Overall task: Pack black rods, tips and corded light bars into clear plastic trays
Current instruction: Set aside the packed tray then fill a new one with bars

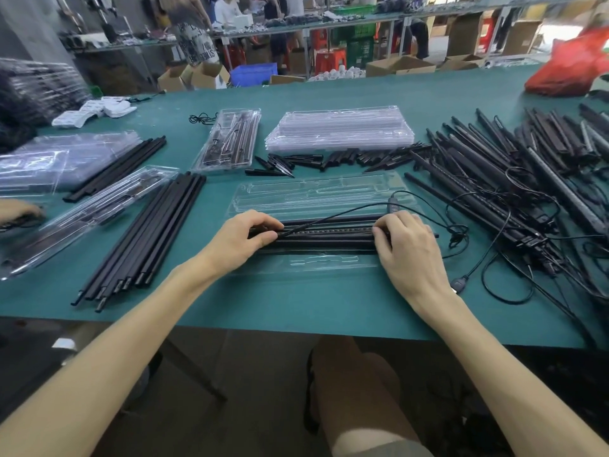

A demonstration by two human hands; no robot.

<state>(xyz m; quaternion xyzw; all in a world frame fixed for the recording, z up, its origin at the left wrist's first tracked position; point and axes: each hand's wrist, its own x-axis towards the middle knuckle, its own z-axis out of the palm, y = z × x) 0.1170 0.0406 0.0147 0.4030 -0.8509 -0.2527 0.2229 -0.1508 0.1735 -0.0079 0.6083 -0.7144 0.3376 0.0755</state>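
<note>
Head view: a long black corded light bar (329,229) lies crosswise before the person, its long axis running left to right. It sits on top of the black rods (329,243) in the open clear plastic tray (316,194) on the green worktop (296,308).

The left hand (250,237) takes the bar's left end, its fingers (263,222) curled over the top and the thumb tucked against the near side, pinching it. The right hand (407,245) takes the right end, with bent fingers closed down over the bar. The bar spans from one set of fingers to the other, so neither hand is nearer; each has its own end.

A thin black cord (346,212) runs slantwise from under the left fingers up to an inline switch (392,203) just beyond the right fingers, then trails off to the right.

The coming move looks like a straight press down into the tray. That turns on the bar staying parallel to the tray's length, which it nearly is, and on the cord being kept out from under it.

- **Beyond the fingers:** black pointed tips (280,163) and a stack of empty clear trays (339,130).
- **Well right of the right fingers:** a heap of corded bars (510,179).
- **Left of the left fingers:** a loose bundle of rods (148,239).
</note>
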